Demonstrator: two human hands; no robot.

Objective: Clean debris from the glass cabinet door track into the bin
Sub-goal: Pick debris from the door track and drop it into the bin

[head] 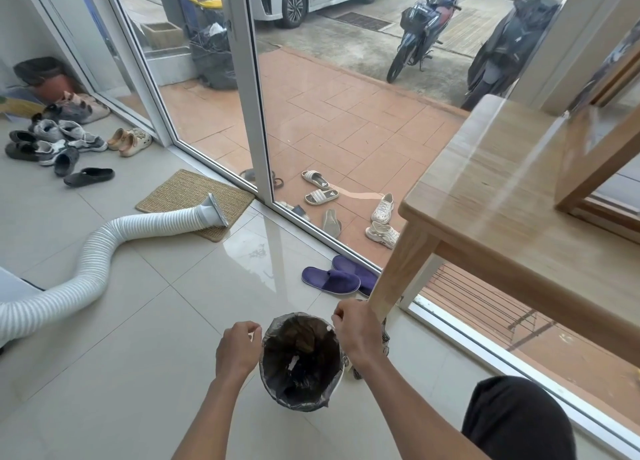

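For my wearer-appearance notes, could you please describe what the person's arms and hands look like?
Both forearms are bare, with no sleeves in view. The left hand and right hand wear no gloves, and no rings, watch or bracelets show. Black clothing shows at lower right.

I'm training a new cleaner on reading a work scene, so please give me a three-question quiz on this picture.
1. True or false: the bin is lined with a dark bag.
2. Which hand is over the bin's rim? A) the left hand B) the right hand C) neither
3. Fill in: the purple slippers lie on the floor tiles next to the wooden ____ leg.

Key:
1. True.
2. B; the left hand is beside the rim, fingers curled.
3. Table.
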